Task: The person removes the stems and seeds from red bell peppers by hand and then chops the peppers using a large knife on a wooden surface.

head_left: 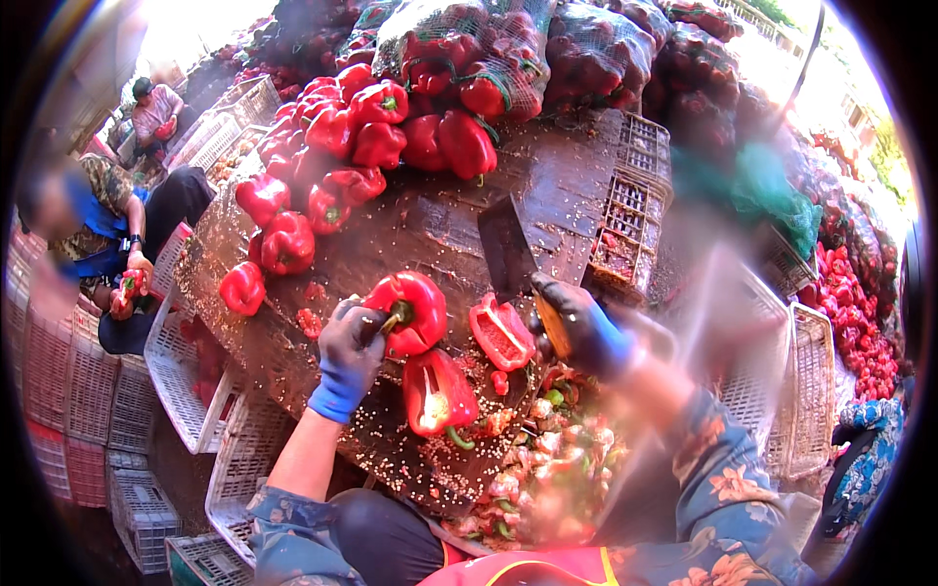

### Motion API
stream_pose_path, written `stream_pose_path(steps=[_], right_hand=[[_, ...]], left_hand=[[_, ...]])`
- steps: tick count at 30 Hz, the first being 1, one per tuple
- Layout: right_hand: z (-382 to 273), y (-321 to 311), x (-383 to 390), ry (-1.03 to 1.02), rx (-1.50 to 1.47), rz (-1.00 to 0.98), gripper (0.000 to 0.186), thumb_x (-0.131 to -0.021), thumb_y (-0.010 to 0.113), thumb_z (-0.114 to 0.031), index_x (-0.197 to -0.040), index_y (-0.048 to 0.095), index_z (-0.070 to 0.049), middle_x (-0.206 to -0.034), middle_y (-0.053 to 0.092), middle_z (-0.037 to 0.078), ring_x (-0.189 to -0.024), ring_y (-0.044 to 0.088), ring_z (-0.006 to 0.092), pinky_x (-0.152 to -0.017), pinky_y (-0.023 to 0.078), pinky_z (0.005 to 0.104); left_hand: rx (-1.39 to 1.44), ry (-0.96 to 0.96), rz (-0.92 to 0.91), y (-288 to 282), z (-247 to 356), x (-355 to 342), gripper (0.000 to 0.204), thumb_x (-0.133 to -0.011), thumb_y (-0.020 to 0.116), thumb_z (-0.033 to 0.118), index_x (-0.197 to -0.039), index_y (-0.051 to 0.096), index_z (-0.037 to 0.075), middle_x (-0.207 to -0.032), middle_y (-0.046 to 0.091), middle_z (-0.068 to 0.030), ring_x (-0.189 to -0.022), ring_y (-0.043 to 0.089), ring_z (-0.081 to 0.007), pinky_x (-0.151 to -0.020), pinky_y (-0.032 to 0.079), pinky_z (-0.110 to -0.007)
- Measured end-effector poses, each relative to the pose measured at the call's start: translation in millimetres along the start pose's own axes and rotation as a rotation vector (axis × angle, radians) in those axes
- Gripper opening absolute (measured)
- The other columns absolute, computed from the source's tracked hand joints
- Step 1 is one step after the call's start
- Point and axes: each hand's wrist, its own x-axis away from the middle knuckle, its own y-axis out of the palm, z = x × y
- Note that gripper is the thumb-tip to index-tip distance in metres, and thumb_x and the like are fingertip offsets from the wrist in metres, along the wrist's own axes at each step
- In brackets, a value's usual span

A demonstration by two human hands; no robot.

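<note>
My left hand, in a dark-palmed blue glove, is closed at the green stem of a whole red bell pepper on the wooden table. In my right hand, gloved alike, is the wooden handle of a cleaver; its broad dark blade points away from me, right of that pepper. Just nearer to me lies a cut bell pepper with its pale seed core and stem showing. A hollow red pepper piece rests between the pepper and my right hand. Seeds are scattered around them.
Whole red peppers are piled at the table's far left, with filled mesh sacks behind. Trimmings heap up by my lap. Plastic crates stand on both sides. A co-worker sits at the left, holding a red pepper.
</note>
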Motion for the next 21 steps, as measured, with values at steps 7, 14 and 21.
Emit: stream_pose_path(steps=[7, 14, 21], right_hand=[[-74, 35, 22, 0.361, -0.171, -0.101, 0.03, -0.107, 0.053, -0.038, -0.114, 0.061, -0.009, -0.074, 0.057, 0.0, -0.057, 0.053, 0.0088, -0.05, 0.044, 0.0255], [-32, 17, 28, 0.44, -0.333, -0.048, 0.037, -0.106, 0.049, -0.044, -0.111, 0.058, -0.008, -0.078, 0.054, 0.001, -0.057, 0.056, 0.0122, -0.048, 0.049, 0.0288], [-27, -8, 21, 0.38, -0.581, 0.056, 0.037, -0.108, 0.049, -0.046, -0.112, 0.058, -0.01, -0.081, 0.059, 0.004, -0.057, 0.057, 0.0126, -0.045, 0.048, 0.0275]], left_hand=[[0.009, -0.019, -0.105, 22, 36, -35, 0.018, -0.076, 0.071, -0.004, -0.091, 0.067, 0.006, -0.086, 0.067, -0.0115, -0.08, 0.066, -0.0275, -0.072, 0.054, -0.035], [0.867, -0.889, 0.237, 25, 13, 1, 0.014, -0.089, 0.071, 0.002, -0.099, 0.068, 0.01, -0.088, 0.07, -0.0021, -0.067, 0.066, -0.0144, -0.054, 0.057, -0.03], [-0.272, -0.314, -0.213, -4, -17, -75, 0.025, -0.08, 0.078, 0.009, -0.105, 0.072, 0.007, -0.113, 0.069, -0.0156, -0.095, 0.07, -0.0265, -0.087, 0.057, -0.038]])
